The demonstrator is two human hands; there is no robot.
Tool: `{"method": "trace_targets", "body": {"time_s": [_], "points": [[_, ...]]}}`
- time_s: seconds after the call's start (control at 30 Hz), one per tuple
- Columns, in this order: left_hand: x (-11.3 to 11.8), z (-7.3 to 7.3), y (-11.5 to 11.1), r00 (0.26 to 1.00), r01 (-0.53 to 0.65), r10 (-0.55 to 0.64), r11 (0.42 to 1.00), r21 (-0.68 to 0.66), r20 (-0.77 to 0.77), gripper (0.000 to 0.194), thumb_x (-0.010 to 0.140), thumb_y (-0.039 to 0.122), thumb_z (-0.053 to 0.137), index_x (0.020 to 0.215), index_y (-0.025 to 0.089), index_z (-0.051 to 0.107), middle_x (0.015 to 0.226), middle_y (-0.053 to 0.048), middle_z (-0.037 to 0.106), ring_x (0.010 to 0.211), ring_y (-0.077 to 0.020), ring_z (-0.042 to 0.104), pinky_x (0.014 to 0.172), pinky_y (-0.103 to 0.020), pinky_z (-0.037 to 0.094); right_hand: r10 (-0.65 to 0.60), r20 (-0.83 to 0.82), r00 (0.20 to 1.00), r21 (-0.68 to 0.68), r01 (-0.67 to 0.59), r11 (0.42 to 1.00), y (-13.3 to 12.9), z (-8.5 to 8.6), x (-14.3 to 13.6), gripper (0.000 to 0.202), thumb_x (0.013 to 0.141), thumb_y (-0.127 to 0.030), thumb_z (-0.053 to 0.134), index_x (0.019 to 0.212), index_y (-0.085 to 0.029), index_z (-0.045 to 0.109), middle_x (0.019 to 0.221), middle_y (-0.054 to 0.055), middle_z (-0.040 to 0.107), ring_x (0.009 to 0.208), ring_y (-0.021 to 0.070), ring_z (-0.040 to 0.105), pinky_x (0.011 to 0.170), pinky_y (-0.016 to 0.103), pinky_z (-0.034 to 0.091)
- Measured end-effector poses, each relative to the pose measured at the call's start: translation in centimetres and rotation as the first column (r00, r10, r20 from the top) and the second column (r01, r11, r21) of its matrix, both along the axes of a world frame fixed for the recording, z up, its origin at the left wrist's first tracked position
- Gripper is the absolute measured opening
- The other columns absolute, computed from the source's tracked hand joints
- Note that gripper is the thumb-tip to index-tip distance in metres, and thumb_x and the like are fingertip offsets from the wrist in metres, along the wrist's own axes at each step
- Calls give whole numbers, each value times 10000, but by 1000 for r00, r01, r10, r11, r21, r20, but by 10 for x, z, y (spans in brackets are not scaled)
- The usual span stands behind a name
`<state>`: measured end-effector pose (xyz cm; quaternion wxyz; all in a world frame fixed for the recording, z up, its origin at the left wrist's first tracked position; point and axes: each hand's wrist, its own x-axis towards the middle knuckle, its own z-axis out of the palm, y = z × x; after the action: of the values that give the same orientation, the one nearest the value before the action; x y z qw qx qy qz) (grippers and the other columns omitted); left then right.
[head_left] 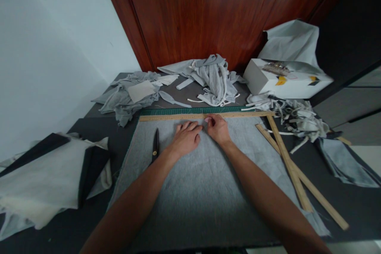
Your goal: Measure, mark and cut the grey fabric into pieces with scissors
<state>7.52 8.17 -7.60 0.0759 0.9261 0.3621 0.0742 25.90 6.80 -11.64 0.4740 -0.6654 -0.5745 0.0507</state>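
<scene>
My left hand (187, 138) lies flat on a grey cloth (190, 190), fingers stretched toward a long wooden ruler (166, 118) laid across the cloth's far edge. Beside it, my right hand (218, 129) pinches a small pale pink piece of tailor's chalk (207, 119) at the ruler's near edge. Black scissors (156, 143) rest on the cloth left of my left hand, their handles partly hidden by my forearm. Under the ruler, a strip of green cutting mat (178, 111) shows beyond the cloth.
Two more wooden strips (287, 152) cross at the right. Grey fabric scraps (127, 91) and a crumpled heap (218, 75) lie at the back. A white box (268, 77) stands back right, near tangled offcuts (303, 117). Folded white and black fabric (50, 170) sits left.
</scene>
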Motion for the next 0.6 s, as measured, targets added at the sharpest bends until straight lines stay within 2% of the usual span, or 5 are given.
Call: {"method": "trace_targets", "body": {"time_s": [0.17, 0.33, 0.6], "points": [[0, -1, 0, 1000, 0, 0, 1000, -2, -5, 457, 1007, 259, 429, 1440, 291, 570, 1563, -41, 525, 1426, -281, 400, 1113, -495, 345, -14, 0, 1000, 9, 14, 1000, 0, 0, 0, 222, 911, -225, 512, 966, -183, 723, 952, 125, 759, 869, 246, 695, 856, 364, 552], [0, -2, -1, 1000, 6, -6, 1000, 18, -11, 535, 1003, 247, 413, 1534, 281, 473, 1567, -48, 507, 1415, -292, 399, 1105, -504, 353, 17, 27, 999, -9, -17, 1000, 0, -1, 0, 218, 947, -293, 531, 987, -179, 712, 921, 106, 762, 801, 218, 691, 812, 332, 555], [0, -4, -2, 999, 8, -6, 998, 65, -36, 481, 1012, 262, 407, 1475, 274, 537, 1552, -63, 515, 1414, -294, 399, 1087, -505, 361, 87, 81, 993, -18, -86, 996, 0, -4, -2, 227, 968, -288, 530, 1039, -168, 709, 954, 120, 767, 834, 221, 709, 815, 324, 559]]}}
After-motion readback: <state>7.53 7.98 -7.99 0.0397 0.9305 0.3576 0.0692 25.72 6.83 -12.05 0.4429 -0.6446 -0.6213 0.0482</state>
